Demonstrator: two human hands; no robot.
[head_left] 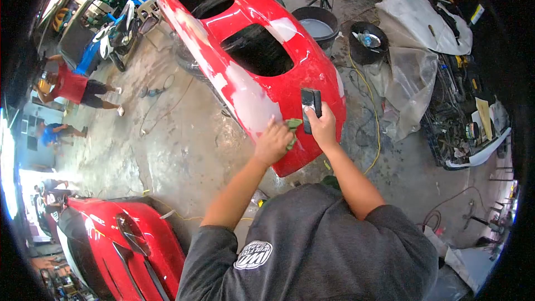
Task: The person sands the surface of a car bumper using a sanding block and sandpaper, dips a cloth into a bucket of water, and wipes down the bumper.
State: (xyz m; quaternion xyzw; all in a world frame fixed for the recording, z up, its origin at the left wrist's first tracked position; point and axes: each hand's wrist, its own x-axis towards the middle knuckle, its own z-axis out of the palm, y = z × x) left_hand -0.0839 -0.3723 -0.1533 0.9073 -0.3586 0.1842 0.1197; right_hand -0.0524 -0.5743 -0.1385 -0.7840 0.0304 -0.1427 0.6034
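Observation:
A red car bumper [312, 72] stands raised in front of me, with pale whitish patches where its red coat is gone. My left hand [273, 141] rests by the large pale patch [248, 100] near the bumper's close end. Its fingers are closed on a crumpled green cloth [293, 126]. My right hand [323, 126] grips a black sanding block [311, 99], a rectangular piece with the thumb across its face. It is just right of the cloth, over the red surface; whether the block touches the bumper I cannot tell.
Behind the bumper are a black tub [316, 25] of liquid and a black bucket [368, 42]. A yellow hose [372, 89] runs along the concrete floor. A red car [128, 239] stands lower left. A person in red [72, 86] is at the left. Plastic sheeting [415, 72] covers parts at right.

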